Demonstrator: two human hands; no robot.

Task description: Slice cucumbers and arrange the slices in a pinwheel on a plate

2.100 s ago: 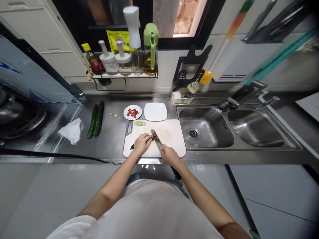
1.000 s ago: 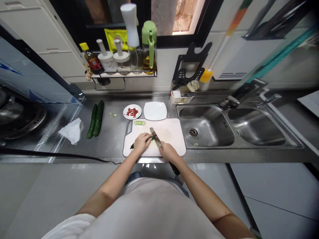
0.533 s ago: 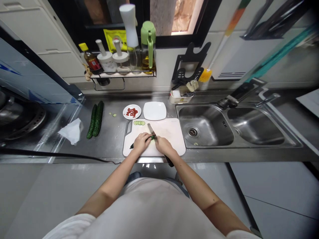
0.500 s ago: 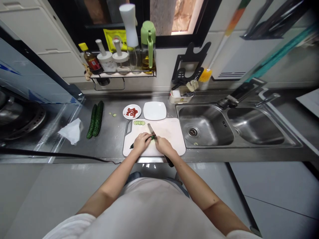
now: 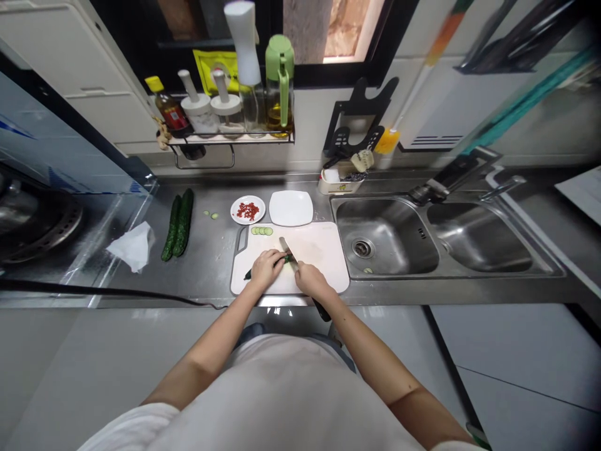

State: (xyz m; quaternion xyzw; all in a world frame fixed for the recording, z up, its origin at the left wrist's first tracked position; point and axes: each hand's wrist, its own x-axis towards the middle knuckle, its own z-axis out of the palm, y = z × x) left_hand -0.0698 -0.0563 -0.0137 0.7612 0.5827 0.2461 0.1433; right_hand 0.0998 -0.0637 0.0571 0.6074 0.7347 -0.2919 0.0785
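Note:
On the white cutting board [image 5: 323,250], my left hand [image 5: 266,268] is closed over a dark green cucumber [image 5: 248,275], whose end sticks out to the left. My right hand [image 5: 310,279] grips a knife [image 5: 288,248], its blade slanting up and left beside the cucumber's cut end and its black handle jutting out below the hand. Several cucumber slices [image 5: 261,231] lie in a row at the board's upper left. Behind the board are a small plate of chopped red pieces [image 5: 248,210] and a bare white plate [image 5: 291,208].
Two whole cucumbers [image 5: 178,224] and a crumpled white cloth [image 5: 134,247] lie on the left of the counter. A double sink [image 5: 387,238] is at the right. A bottle rack [image 5: 230,139] hangs above the back edge.
My right hand and the knife have shifted slightly to the right, with the handle a little lower. My left hand stays on the cucumber.

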